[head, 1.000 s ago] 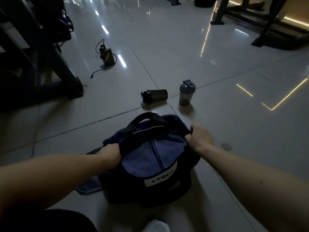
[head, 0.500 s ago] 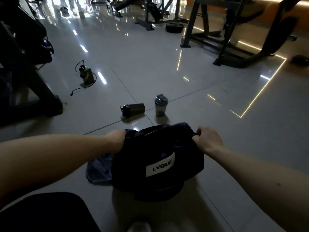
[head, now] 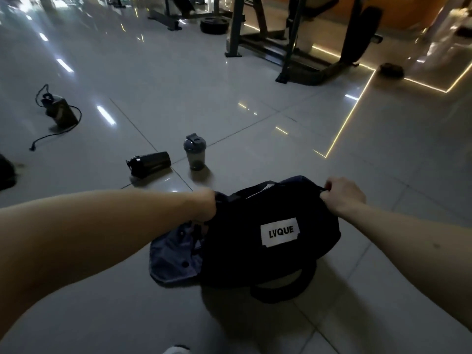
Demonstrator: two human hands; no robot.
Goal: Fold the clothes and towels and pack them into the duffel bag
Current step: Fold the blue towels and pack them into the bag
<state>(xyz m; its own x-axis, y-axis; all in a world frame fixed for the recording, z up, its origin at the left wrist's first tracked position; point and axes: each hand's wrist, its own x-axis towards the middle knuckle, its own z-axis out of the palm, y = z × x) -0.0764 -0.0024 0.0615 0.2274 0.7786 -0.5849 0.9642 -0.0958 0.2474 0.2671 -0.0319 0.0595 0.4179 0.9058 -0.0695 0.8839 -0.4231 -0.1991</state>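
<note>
a gym: dark metal exercise machine frames [head: 293,47] stand at the upper right of the frame, a round black weight plate [head: 214,26] lies at the top centre, and two shaker bottles, one grey and upright [head: 194,155], one black and lying down [head: 149,163], sit mid-frame on the glossy pale grey tiled floor [head: 178,85].

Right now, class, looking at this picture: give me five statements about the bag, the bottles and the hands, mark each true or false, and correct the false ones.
1. The dark bottle lies on its side. True.
2. The grey-lidded bottle lies tipped over. False: it stands upright.
3. The white label on the duffel bag reads LVQUE. True.
4. The right hand is open and holds nothing. False: it grips the duffel bag's right end.
5. A blue cloth sticks out at the duffel bag's left end. True.
</note>
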